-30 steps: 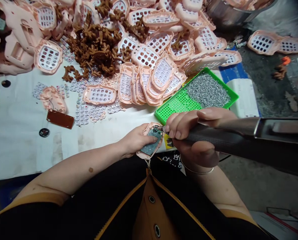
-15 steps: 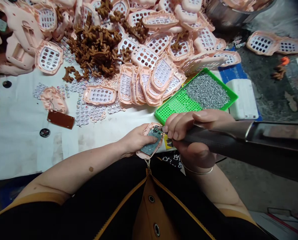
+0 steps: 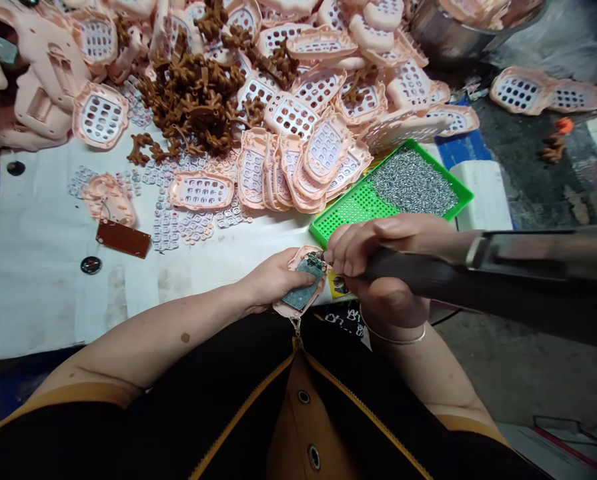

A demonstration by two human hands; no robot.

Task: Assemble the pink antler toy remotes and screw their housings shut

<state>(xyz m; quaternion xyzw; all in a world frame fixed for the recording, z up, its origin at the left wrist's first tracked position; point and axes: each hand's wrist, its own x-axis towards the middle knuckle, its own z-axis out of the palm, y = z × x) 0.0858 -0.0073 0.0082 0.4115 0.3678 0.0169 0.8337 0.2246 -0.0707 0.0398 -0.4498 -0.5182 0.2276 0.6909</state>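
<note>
My left hand (image 3: 277, 279) is closed round a pink plastic shell (image 3: 289, 308) held near my jacket, its thumb pressing on the green circuit board (image 3: 302, 292) inside. In my right hand (image 3: 378, 263) is a dark electric screwdriver (image 3: 443, 273), its thick body stretching off to the right. Its tip meets the upper right corner of the board; fingers hide much of the tip, and whether a screw is there I cannot tell. Just beyond my right hand lies a green perforated tray (image 3: 345, 219) with a heap of small silver screws (image 3: 415, 183).
Stacked pink shells with keypads (image 3: 278, 170) stand at the table's middle. Behind lie a pile of brown plastic parts (image 3: 193, 100) and many more shells. On the left are a brown circuit board (image 3: 123, 239) and a black disc (image 3: 91, 265). A metal bowl (image 3: 471, 33) sits at the back right.
The screwdriver's body has swung slightly, its rear end now higher in view, and my right hand has shifted a little left. My left hand keeps the shell and board in place.
</note>
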